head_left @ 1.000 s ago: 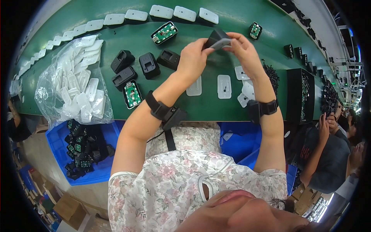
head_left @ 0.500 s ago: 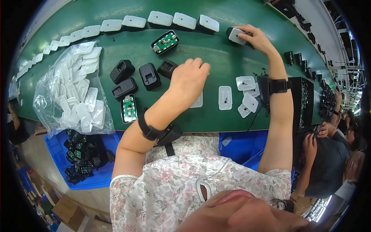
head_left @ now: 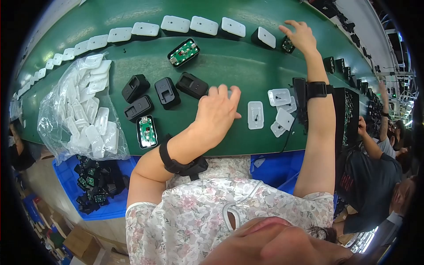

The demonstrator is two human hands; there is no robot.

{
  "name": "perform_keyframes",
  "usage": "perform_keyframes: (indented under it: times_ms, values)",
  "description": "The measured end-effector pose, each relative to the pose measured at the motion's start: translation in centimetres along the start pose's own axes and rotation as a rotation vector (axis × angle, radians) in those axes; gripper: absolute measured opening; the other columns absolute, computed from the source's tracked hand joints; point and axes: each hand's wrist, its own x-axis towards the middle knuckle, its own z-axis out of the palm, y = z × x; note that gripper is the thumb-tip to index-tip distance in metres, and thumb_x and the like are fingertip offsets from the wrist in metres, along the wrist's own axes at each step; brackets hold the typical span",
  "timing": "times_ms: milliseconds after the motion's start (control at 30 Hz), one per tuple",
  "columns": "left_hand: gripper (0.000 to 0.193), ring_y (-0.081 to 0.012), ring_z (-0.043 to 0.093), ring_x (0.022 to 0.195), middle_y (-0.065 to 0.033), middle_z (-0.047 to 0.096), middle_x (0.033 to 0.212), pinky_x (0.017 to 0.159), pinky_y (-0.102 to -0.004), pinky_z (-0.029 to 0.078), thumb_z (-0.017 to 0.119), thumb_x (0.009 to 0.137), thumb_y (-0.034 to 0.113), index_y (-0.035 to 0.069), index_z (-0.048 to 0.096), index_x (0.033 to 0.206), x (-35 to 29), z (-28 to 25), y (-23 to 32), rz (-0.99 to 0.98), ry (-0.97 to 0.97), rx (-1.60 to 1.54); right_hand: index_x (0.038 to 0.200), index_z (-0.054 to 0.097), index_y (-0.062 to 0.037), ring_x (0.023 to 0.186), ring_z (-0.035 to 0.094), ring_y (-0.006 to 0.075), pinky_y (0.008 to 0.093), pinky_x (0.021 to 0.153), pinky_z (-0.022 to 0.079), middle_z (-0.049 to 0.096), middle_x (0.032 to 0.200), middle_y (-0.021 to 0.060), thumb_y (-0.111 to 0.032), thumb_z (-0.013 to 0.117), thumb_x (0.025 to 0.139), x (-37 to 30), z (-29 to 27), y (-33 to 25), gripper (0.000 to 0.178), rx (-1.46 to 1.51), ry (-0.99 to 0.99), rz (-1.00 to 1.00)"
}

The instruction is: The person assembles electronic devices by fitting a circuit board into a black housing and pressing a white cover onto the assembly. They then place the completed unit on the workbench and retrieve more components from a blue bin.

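The right hand (head_left: 301, 37), spread wide with nothing gripped, is at a black circuit-board housing (head_left: 288, 45) toward the green counter's (head_left: 247, 62) far right. The left hand (head_left: 218, 108) is half-curled near the middle; its grip cannot be told.

Black housings (head_left: 167, 92), white lids (head_left: 204, 25), floral shirt (head_left: 190, 212)

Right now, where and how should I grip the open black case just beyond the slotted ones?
I would hold the open case by its two long outer walls, probably from above and its near-right side. It lies slanted with its green circuit board facing up, so gripping outside should spare the board; one long wall faces near-right, toward the left hand.
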Motion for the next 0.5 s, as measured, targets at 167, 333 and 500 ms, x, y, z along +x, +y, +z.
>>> perform_keyframes:
  times_ms: [167, 333, 500]
  values:
    - [0.068, -0.0239, 0.051, 0.091, -0.0110, 0.050, 0.099, 0.065, -0.0284, 0.052, 0.078, 0.069, 0.032, 0.005, 0.049, 0.125, 1.3, 1.6, -0.6, 0.081, 0.185, -0.011, 0.113, 0.065, -0.0170, 0.089, 0.061, 0.0216, 0.0336, 0.078, 0.050, 0.065, 0.101, 0.0085, -0.043, 0.072, 0.079, -0.5, -0.5, 0.6, 0.044, 0.023, -0.303, 0.263]
    - [0.075, -0.0249, 0.051, 0.090, -0.0121, 0.050, 0.100, 0.068, -0.0298, 0.051, 0.078, 0.069, 0.033, 0.005, 0.047, 0.131, 1.6, 1.8, -0.8, -0.032, 0.283, -0.102, 0.115, 0.060, -0.0044, 0.093, 0.059, 0.0142, 0.0265, 0.079, 0.049, 0.063, 0.100, 0.0073, -0.025, 0.077, 0.077, -3.1, -0.3, 2.0, 0.046, 0.880, -0.162, 0.404]
    - [0.073, -0.0258, 0.050, 0.091, -0.0119, 0.050, 0.100, 0.075, -0.0322, 0.048, 0.077, 0.071, 0.032, 0.003, 0.047, 0.131, 1.9, 2.2, -0.8, -0.051, 0.237, -0.005, 0.117, 0.057, -0.0025, 0.097, 0.057, 0.0133, 0.0262, 0.082, 0.047, 0.061, 0.104, 0.0062, -0.016, 0.076, 0.079, -6.7, -2.2, 1.9, 0.044, 0.831, -0.069, 0.311]
